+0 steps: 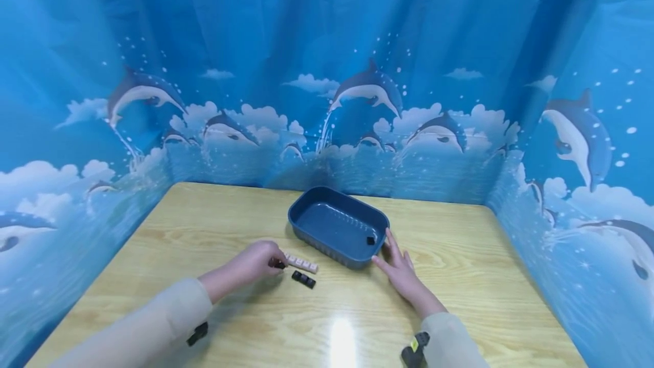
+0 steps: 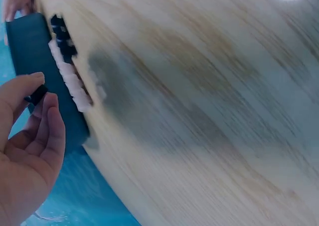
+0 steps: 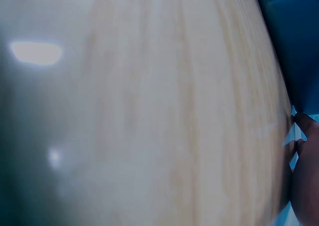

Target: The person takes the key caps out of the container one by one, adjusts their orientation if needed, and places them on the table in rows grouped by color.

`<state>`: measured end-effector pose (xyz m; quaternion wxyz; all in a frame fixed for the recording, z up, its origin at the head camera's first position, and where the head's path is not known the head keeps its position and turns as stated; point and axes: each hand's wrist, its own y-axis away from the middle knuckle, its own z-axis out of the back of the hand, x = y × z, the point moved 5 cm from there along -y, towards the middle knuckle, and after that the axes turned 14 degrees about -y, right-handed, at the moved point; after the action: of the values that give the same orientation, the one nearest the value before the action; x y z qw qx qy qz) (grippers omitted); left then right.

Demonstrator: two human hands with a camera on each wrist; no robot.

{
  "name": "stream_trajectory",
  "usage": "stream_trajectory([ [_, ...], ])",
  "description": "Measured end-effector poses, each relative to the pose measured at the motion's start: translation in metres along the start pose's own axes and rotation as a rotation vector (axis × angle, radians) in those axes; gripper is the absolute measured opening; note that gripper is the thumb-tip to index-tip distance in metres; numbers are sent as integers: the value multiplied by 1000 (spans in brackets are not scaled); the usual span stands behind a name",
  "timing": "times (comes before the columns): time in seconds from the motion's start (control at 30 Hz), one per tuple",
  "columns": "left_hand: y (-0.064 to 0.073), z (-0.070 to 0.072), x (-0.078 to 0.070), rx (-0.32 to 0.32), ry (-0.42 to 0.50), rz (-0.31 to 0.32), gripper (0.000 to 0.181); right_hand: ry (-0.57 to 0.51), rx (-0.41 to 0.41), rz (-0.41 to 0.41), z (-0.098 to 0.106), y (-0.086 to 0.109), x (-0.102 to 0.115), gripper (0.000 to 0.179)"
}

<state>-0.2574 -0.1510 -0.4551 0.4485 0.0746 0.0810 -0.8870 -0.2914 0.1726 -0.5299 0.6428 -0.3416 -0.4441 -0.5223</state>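
Note:
My left hand (image 1: 258,260) pinches a small black keycap-like block (image 2: 38,94) between thumb and fingertips, just above the table. Beside it lies a row of white keycap-like blocks (image 1: 301,263), with a short row of black ones (image 1: 304,279) on its near side. A dark blue rectangular basin (image 1: 317,238) stands behind these rows. One black block (image 1: 370,241) lies inside it, near the right end. My right hand (image 1: 403,277) touches the basin's near right corner with spread, fairly straight fingers; the right wrist view catches only part of this hand (image 3: 306,171).
The wooden table (image 1: 214,214) extends around the basin on every side. A blue curtain (image 1: 286,72) printed with dolphins hangs along the back and both sides. A bright light reflection shows on the table's near part.

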Motion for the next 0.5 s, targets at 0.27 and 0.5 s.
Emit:
stream_trajectory([
  [0.27,-2,-12,9,66,-37,46,23,6,-1,2,-1,-1,-3,85],
  [0.5,-4,-18,14,133,6,59,22,7,-2,-4,0,-2,-2,84],
])
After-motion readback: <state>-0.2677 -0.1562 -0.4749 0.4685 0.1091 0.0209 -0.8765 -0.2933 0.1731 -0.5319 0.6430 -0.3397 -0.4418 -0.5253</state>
